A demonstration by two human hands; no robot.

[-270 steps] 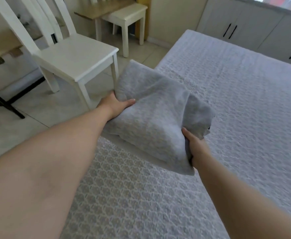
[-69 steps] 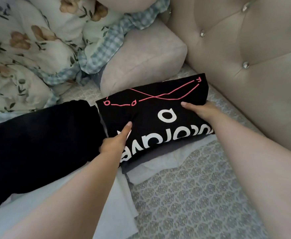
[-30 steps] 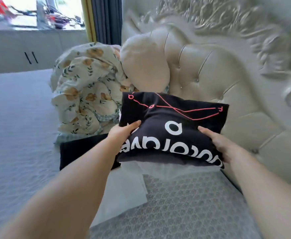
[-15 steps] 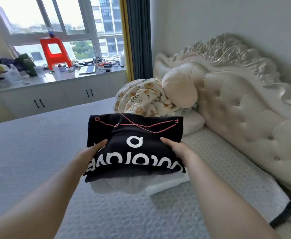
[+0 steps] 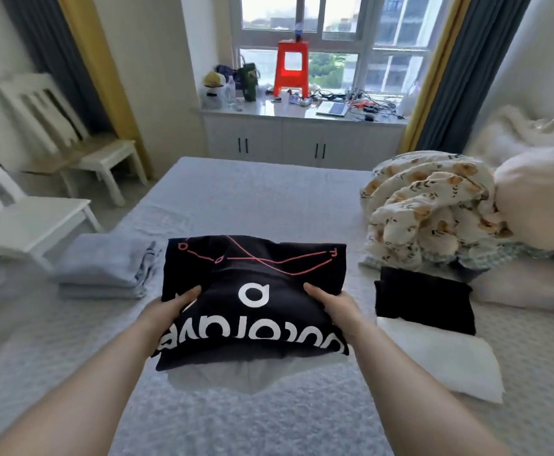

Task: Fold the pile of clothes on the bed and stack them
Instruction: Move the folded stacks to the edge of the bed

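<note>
I hold a small stack of folded clothes above the bed [image 5: 255, 199]. Its top piece is a black shirt [image 5: 252, 278] with white letters and red lines, and pale garments [image 5: 249, 376] hang out underneath. My left hand [image 5: 170, 307] grips the stack's left side and my right hand [image 5: 331, 307] grips its right side, thumbs on top. A folded grey cloth [image 5: 101, 264] lies on the bed to the left. To the right, a folded black garment [image 5: 423, 297] rests on a white one [image 5: 443, 360].
A floral quilt [image 5: 426, 205] and pillows [image 5: 538, 205] are heaped at the right, by the headboard. White chairs [image 5: 39, 225] stand beside the bed's left edge. Beyond the bed, a white cabinet [image 5: 295, 139] under the window carries clutter and an orange stool [image 5: 292, 69].
I lifted the stack with the black shirt from beside the headboard and turned left with it. The view now faces the window, with the folded grey cloth in sight on the left.
</note>
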